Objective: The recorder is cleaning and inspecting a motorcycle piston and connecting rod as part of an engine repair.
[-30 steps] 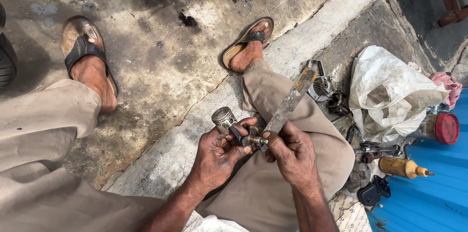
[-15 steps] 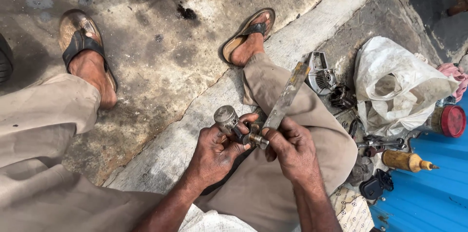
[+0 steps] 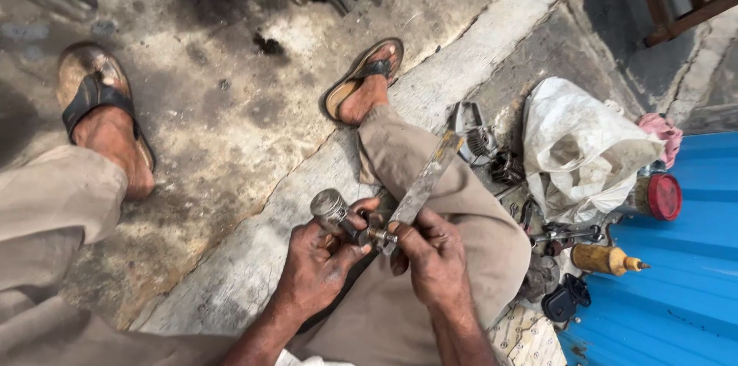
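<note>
Head view: the left hand (image 3: 319, 266) is clamped on a small grey metal cylinder part with a stub shaft (image 3: 338, 216) at lower centre. The right hand (image 3: 434, 258) grips a long flat worn metal file (image 3: 423, 185), its long axis slanting up-right from the shaft. A dirty white plastic bag (image 3: 580, 151) and a yellow oil bottle (image 3: 607, 260) sit right.

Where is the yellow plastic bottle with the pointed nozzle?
In the head view, the yellow plastic bottle lies on its side at far right, below the white plastic bag, against the blue metal sheet.
</note>
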